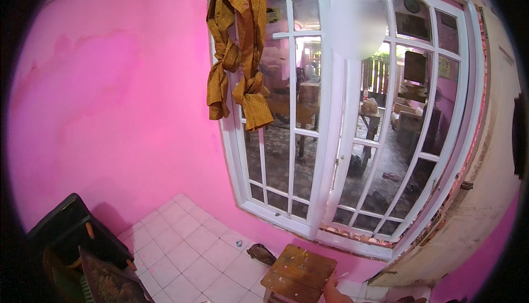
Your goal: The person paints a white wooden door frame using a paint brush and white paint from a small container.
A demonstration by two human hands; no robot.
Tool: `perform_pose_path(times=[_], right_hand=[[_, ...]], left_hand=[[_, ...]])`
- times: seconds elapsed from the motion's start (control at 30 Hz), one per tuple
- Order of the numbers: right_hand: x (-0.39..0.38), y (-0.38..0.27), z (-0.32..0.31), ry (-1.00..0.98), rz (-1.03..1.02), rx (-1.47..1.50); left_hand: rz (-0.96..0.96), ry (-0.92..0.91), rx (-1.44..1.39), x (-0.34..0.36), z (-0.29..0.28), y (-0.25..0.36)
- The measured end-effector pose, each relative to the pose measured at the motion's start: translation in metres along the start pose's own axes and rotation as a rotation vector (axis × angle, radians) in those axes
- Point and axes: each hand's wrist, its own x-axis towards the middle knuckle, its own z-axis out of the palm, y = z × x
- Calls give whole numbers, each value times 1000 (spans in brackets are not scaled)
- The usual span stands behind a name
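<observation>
A small brown wooden stool (pixel 300 272) with light specks on its top stands at the lower edge, below the window. At its right edge is my right hand (pixel 334 292), its fingers closed against the stool's side; the lower frame edge cuts off the rest of the hand. A thin whitish thing (pixel 343 275) shows just beside the fingers, too small to name. My left hand is out of view. Left of the stool, a dark crumpled thing (pixel 261 254) lies by the wall, and a small bluish round object (pixel 239 243) rests on the tiles.
A white-framed paned window (pixel 325 137) rises ahead, with knotted gold curtains (pixel 242 55) hanging at its left. Pink walls (pixel 110 110) meet the pale tiled floor (pixel 193 253). A black upholstered piece (pixel 82 231) and a worn board (pixel 110 281) stand lower left. Bare plaster (pixel 457 231) borders the window's right.
</observation>
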Motion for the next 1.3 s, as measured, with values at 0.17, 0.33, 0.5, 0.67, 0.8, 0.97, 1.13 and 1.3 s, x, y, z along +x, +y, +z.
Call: perform_pose_path(times=[0.17,0.33,0.5,0.67,0.8,0.97,1.13,1.3], right_hand=[[18,-5,-24,59,-22,-36],[45,-17,-49,118,-58,-70],[63,-23,-57,43,-106,-38],[97,-31,-84,177,-173,-114],[66,-32,-72,180,-99,-235],[65,-41,-69,276,-274,-586],[50,-50,-78,456,-583,-741],[-1,-56,-74,474,-860,-779]], left_hand=[[-27,-46,-24,4,8,-3],[-45,-98,40,15,22,6],[-90,-110,28,27,28,13],[-102,-168,39,48,47,7],[-100,-145,71,53,54,11],[-119,-152,43,57,58,17],[-71,-244,66,77,48,-36],[-50,-261,46,87,25,-39]])
